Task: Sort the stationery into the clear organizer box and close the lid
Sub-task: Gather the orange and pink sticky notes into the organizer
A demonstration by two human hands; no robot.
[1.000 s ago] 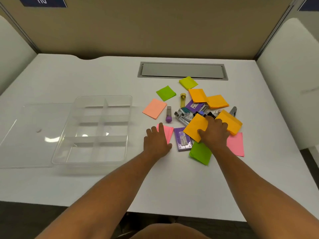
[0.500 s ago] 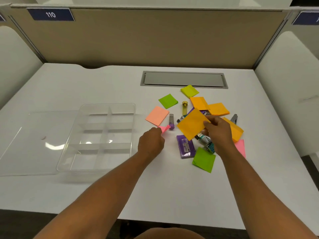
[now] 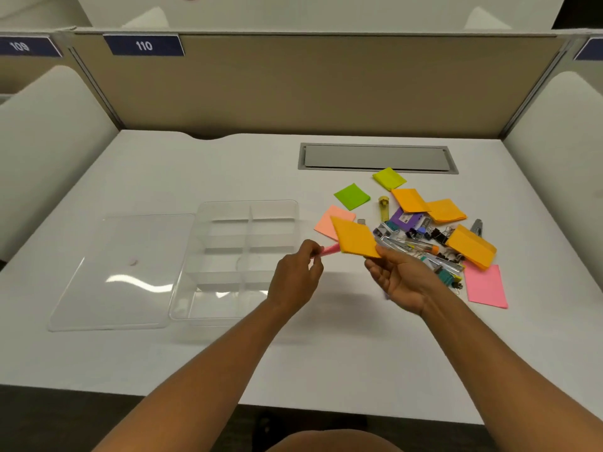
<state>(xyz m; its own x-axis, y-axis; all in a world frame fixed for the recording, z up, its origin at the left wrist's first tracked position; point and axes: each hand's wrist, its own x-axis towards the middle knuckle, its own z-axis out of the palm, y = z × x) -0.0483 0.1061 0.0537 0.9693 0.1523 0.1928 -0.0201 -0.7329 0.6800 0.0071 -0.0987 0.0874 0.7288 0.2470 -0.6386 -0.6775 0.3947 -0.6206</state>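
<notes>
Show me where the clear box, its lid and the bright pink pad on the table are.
clear box [image 3: 295, 210]: head view, far right corner of its rim.
lid [image 3: 130, 272]: head view, middle of the flat panel.
bright pink pad [image 3: 485, 286]: head view, centre of its top sheet.

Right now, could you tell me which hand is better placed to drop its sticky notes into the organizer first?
Left. The left hand, pinching the pink notes, hovers at the clear organizer box's near-right edge; the right hand with the orange pad is farther off.
</notes>
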